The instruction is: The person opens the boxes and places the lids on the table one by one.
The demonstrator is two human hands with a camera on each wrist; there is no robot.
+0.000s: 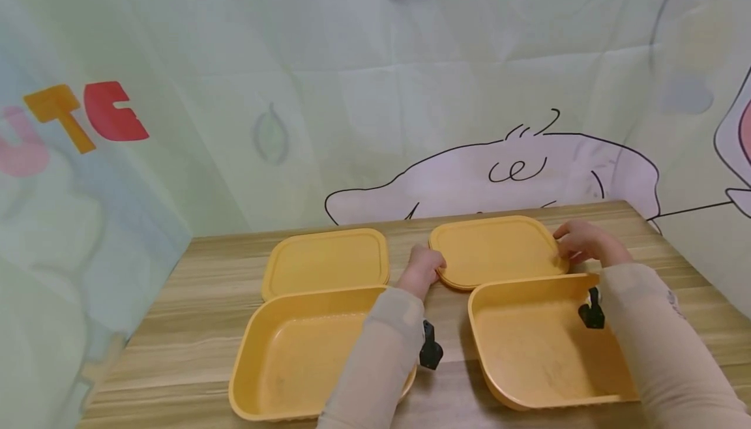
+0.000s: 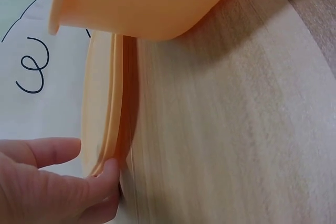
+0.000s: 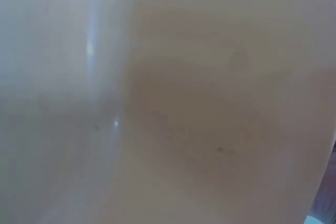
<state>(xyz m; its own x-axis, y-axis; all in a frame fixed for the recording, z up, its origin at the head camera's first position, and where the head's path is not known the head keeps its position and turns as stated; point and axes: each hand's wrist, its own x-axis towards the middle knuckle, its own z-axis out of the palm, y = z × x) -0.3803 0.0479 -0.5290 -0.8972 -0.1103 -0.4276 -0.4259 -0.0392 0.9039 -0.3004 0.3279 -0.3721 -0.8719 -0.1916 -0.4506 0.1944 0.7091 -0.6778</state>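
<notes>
An orange plastic lid (image 1: pixel 493 250) lies at the back right of the table, its rim showing a double edge. My left hand (image 1: pixel 421 267) grips its near left corner. In the left wrist view, the fingertips (image 2: pixel 109 174) curl at the lid's rim (image 2: pixel 107 103), while another digit stretches out close above. My right hand (image 1: pixel 589 243) holds the lid's right end with bent fingers; part of that grip is hidden. Close in front stands an orange box (image 1: pixel 545 344), open at the top, under my right forearm. Its smooth inner surface (image 3: pixel 210 103) fills the right wrist view, where no hand shows clearly.
A second orange lid (image 1: pixel 328 261) lies at the back left, partly behind another open-topped orange box (image 1: pixel 305 357). My left sleeve (image 1: pixel 375 357) crosses that box's right side. The wooden table (image 1: pixel 188 305) ends at a printed curtain (image 1: pixel 293 90).
</notes>
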